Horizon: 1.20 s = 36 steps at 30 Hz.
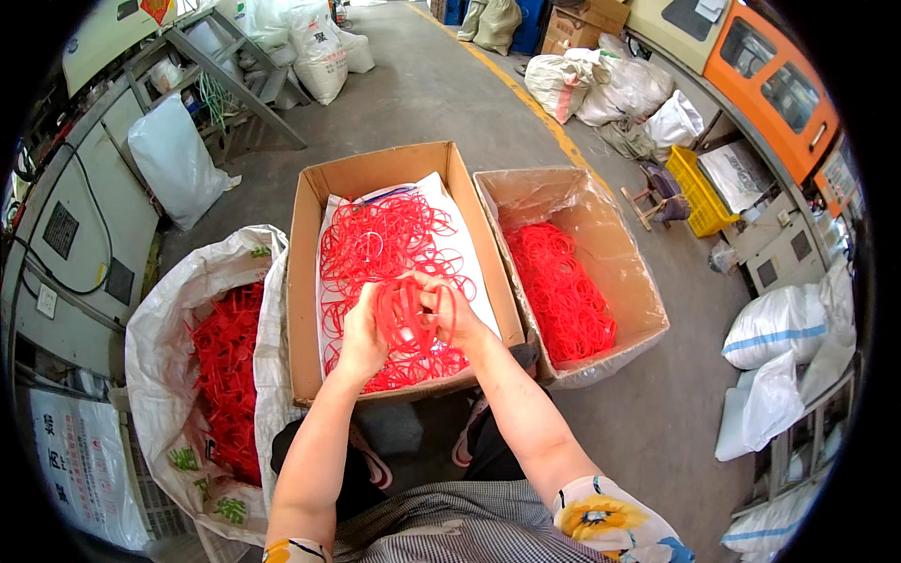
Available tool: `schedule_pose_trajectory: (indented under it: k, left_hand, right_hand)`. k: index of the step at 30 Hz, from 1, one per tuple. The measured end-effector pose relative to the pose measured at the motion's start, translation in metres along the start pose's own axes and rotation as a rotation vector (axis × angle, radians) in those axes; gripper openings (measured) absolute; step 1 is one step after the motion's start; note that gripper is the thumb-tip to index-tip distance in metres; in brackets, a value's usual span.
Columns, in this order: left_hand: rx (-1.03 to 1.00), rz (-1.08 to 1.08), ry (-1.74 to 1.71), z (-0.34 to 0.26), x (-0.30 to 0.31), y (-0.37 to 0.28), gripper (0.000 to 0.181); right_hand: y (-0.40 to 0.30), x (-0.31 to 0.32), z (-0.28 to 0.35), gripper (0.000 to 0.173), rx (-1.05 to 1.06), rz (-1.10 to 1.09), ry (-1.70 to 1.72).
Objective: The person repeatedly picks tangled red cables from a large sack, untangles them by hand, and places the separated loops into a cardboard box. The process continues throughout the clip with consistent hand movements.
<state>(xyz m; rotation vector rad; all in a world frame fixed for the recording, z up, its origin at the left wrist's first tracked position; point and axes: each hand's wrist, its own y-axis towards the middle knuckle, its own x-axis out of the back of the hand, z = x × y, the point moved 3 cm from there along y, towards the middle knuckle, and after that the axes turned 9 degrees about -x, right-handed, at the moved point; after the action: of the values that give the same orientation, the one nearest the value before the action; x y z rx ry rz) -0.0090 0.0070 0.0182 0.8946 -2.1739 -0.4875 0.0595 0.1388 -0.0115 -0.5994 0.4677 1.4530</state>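
Both my hands hold a loose bunch of red plastic rings (407,313) above the middle cardboard box (501,281). My left hand (364,338) grips the bunch from the left, my right hand (447,310) from the right, with rings around its fingers. Below them, many tangled red rings (394,229) lie on a white sheet (450,243) in the box. To the right, a second cardboard box (612,239) with a clear plastic liner holds a heap of red rings (556,288). At the left, a white woven sack (158,338) stands open, holding small red plastic pieces (229,373).
Grey metal steps (236,84) and a white bag (176,162) stand at the upper left. Several sacks (626,84), a small stool (662,193) and a yellow crate (697,193) are at the upper right. Machines line both sides, one with an orange door (771,84).
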Motion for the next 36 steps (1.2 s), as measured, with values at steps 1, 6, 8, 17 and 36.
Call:
schedule_pose_trajectory:
  k: [1, 6, 8, 17, 36]
  left_hand:
    - [-0.1, 0.092, 0.327, -0.004, 0.004, 0.001, 0.029]
    - [0.149, 0.241, 0.872, 0.045, 0.04, -0.006, 0.011]
    - [0.125, 0.125, 0.751, 0.049, 0.04, -0.006, 0.009]
    - [0.626, -0.142, -1.115, 0.024, -0.019, -0.01, 0.016]
    - [0.729, 0.051, -1.084, 0.014, -0.011, -0.002, 0.012]
  right_hand:
    - [-0.004, 0.003, 0.004, 0.028, -0.008, 0.018, -0.003]
    - [-0.014, 0.015, 0.027, 0.025, 0.111, -0.244, -0.103]
    - [-0.014, 0.024, 0.026, 0.022, 0.127, -0.05, -0.096]
    - [-0.001, -0.015, 0.011, 0.019, 0.186, -0.223, -0.501]
    - [-0.002, -0.017, 0.011, 0.021, 0.287, -0.234, -0.644]
